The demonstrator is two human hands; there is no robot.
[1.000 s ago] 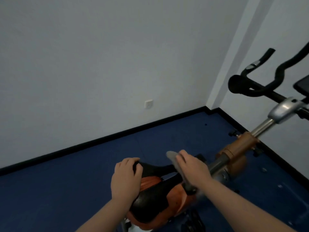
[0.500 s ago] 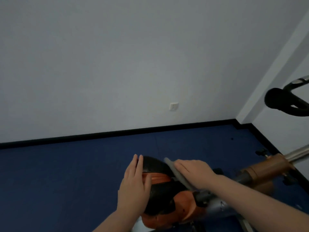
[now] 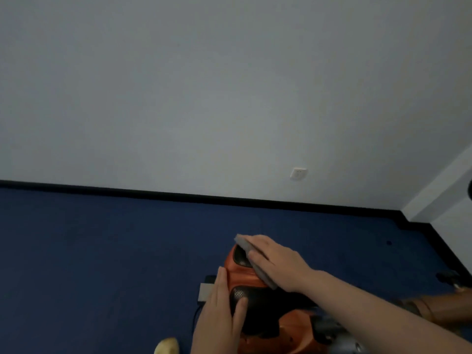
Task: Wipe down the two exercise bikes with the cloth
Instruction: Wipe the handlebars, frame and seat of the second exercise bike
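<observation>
**While the saddle gets its rub, most of the job looks undone**

While the right hand (image 3: 278, 264) lies flat on the grey cloth (image 3: 251, 256), fingers straight and close together, pressing it onto the far end of the orange-and-black saddle (image 3: 242, 279), the wiping appears to be in its saddle stage. The left hand (image 3: 221, 315) rests against the near-left side of the seat with fingers extended and the thumb on the black perforated pad, apparently steadying it; it holds nothing.

As a judgement, the task is early or at most midway. Only one bike is in view, and only its seat is under the cloth. A brown frame section (image 3: 434, 306) and a grey metal part (image 3: 332, 330) show at the lower right, blurred, and I cannot tell whether they are wiped. A dark shape (image 3: 469, 190) at the right edge may be a handlebar end. The second bike is not visible at all, so it presumably remains.

Around the work lie blue flooring (image 3: 102, 251), a black skirting strip (image 3: 178, 194), a pale wall with a white socket plate (image 3: 298, 173), a small grey-and-black object (image 3: 206, 290) on the floor just beyond the left hand, and a yellowish thing (image 3: 167, 347) at the bottom edge, unidentifiable. Nothing blocks the cloth's path; the steadying hand covers part of the seat.
</observation>
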